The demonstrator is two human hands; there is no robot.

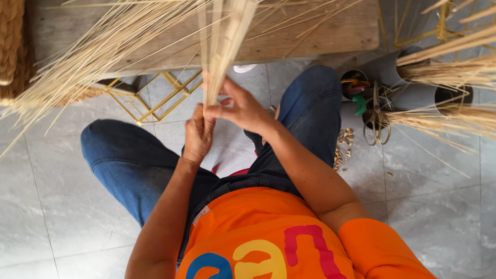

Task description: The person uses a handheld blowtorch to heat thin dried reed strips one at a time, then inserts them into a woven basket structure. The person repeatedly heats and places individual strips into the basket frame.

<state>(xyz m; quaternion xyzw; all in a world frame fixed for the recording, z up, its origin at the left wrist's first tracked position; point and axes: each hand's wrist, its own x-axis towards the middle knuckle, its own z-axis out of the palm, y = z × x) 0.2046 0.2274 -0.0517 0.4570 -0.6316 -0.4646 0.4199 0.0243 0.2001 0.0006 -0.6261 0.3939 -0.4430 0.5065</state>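
Pale flat reed strips [223, 43], long, thin and fanned at the top, are pinched by the right hand [244, 107] and gripped by the left hand [198, 135].

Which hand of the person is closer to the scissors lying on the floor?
The right hand. It holds the bundle of pale strips on the side toward the scissors, which lie beyond the right knee. The left hand grips the strips lower, farther from the scissors.

Fanned straw strips [120, 35] crowd wooden bench [327, 33], bare floor tiles [19, 198] left
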